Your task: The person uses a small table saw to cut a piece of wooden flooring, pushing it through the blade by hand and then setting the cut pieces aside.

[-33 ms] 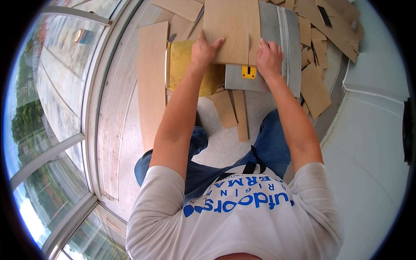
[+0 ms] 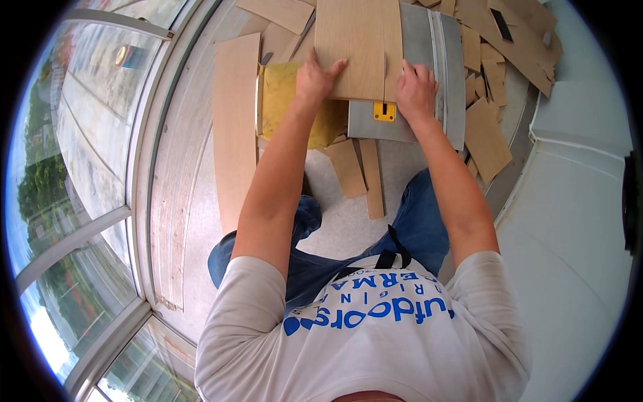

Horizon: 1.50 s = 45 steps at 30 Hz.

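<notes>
The wooden board (image 2: 355,53) lies flat on the grey metal tabletop (image 2: 418,33), its far end running out of view. Its near edge stops short of the tabletop's near edge, leaving bare metal and a small yellow insert (image 2: 379,116) showing. Rightward, grey surface continues past a raised rail (image 2: 437,40); leftward is a yellow panel (image 2: 278,94). Offcuts (image 2: 346,171) lie close below the near side. The left hand (image 2: 316,77) has its grip spread, thumb over the board's top, fingers along its left edge. The right hand (image 2: 416,90) curls at the right edge; whether it pinches, I cannot tell. The board is pale, straight-grained, with a thin lengthwise slit near its right side.
</notes>
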{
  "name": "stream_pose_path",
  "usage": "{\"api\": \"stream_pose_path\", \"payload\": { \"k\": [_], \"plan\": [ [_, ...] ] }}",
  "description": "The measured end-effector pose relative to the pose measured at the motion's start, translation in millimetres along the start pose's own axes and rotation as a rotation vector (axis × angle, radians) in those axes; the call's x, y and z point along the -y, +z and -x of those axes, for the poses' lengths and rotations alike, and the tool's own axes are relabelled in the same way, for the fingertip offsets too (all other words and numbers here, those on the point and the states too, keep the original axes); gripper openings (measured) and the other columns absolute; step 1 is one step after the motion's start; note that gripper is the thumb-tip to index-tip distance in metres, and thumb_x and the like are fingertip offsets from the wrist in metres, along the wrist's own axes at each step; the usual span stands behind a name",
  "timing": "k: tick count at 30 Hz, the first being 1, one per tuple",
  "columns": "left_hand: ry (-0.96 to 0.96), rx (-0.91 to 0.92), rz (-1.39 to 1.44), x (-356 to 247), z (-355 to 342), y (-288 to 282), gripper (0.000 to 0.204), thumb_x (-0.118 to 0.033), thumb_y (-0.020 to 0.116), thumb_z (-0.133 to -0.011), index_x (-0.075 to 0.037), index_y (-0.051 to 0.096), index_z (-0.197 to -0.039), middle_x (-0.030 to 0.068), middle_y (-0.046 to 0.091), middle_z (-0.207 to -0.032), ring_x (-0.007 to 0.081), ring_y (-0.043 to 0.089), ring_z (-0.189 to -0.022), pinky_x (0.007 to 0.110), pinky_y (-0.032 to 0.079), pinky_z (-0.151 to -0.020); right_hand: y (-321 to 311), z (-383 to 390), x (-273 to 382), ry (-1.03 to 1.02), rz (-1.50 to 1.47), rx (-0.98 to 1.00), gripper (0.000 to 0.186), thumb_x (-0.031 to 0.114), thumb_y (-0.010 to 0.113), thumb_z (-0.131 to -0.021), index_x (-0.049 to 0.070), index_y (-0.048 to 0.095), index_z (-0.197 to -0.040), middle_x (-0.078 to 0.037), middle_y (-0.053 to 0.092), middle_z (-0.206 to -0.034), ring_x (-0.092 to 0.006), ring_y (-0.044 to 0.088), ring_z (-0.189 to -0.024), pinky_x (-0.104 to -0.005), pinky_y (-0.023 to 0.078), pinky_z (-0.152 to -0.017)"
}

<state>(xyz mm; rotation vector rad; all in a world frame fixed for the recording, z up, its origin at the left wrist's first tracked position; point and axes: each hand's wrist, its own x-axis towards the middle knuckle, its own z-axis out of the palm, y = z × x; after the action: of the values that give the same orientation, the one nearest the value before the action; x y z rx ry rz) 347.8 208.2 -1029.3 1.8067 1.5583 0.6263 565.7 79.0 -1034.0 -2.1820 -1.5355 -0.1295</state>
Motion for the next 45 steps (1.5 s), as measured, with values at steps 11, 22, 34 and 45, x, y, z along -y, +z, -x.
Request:
{"api": "stream_pose_path", "payload": {
  "k": [11,22,34,45],
  "plan": [
    [-0.041,0.042,-0.020,-2,24,-9,0.102,-0.061,0.081,-0.080,0.002,0.044,-0.150,0.0311,0.064,-0.133,0.0429,0.064,-0.123,0.047,0.052,-0.103,-10,20,6,0.000,-0.010,0.023,0.033,0.024,0.059,-0.101,0.011,0.069,-0.130,-0.008,0.060,-0.112,-0.0311,0.056,-0.109,-0.0492,0.045,-0.095],
    [-0.085,0.094,-0.038,-8,49,-20,0.110,-0.064,0.081,-0.080,0.009,0.040,-0.151,0.0326,0.060,-0.138,0.0426,0.061,-0.127,0.046,0.051,-0.106,-18,40,7,-0.002,-0.012,0.027,0.034,0.024,0.059,-0.101,0.011,0.067,-0.131,-0.008,0.061,-0.112,-0.0318,0.056,-0.110,-0.0493,0.044,-0.096],
    [-0.057,0.066,-0.043,-3,66,-20,0.108,-0.060,0.082,-0.080,0.008,0.039,-0.153,0.0322,0.059,-0.140,0.0426,0.060,-0.129,0.045,0.050,-0.107,-27,56,10,0.002,-0.021,0.043,0.033,0.023,0.059,-0.101,0.010,0.068,-0.130,-0.009,0.060,-0.111,-0.0320,0.056,-0.109,-0.0490,0.045,-0.095],
    [-0.006,0.040,0.030,0,83,-23,0.105,-0.050,0.085,-0.081,0.009,0.037,-0.153,0.0349,0.064,-0.131,0.0441,0.065,-0.121,0.045,0.054,-0.100,-34,72,11,-0.019,-0.087,0.004,0.034,0.019,0.059,-0.098,0.008,0.068,-0.129,-0.009,0.061,-0.110,-0.0328,0.056,-0.107,-0.0488,0.045,-0.094]
  ]
}}
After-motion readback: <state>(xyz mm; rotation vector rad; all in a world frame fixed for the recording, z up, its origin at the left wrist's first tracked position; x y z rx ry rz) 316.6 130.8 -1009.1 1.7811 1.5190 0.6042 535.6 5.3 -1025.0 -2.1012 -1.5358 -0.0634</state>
